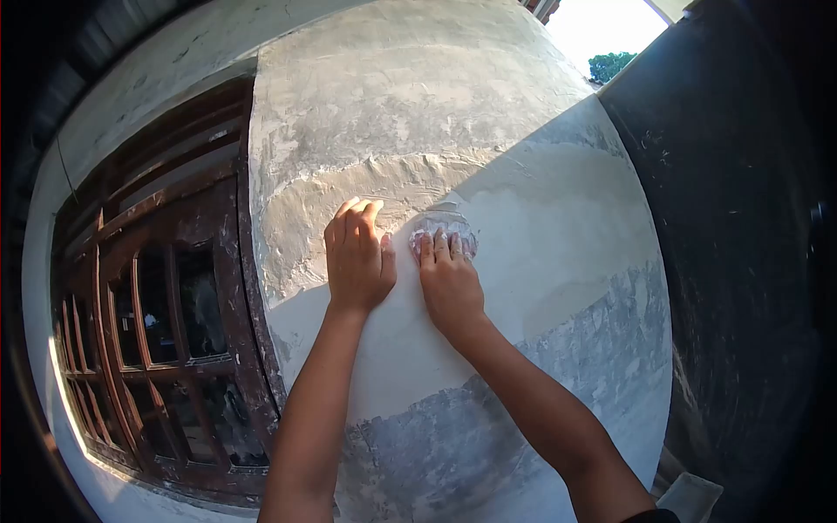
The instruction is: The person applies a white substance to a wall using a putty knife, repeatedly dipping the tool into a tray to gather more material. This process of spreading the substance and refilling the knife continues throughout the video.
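My right hand [451,283] presses a round, pinkish pad [472,243] smeared with white plaster against the wall. Its fingers lie over the pad, so the pad's exact kind cannot be made out. To the left, my left hand [358,257] rests on the wall with its fingers stretched out and slightly bent, nothing in them. Around both hands the wall [540,244] carries a pale, smooth band of wet-looking plaster. Just above the hands, rougher plaster [410,179] shows ridges and streaks.
A brown wooden window [166,305] with glass panes borders the wall on the left. On the right stands a dark wall [724,218]. A pale container-like object [691,499] sits low at the right. A shadow edge crosses the plaster diagonally.
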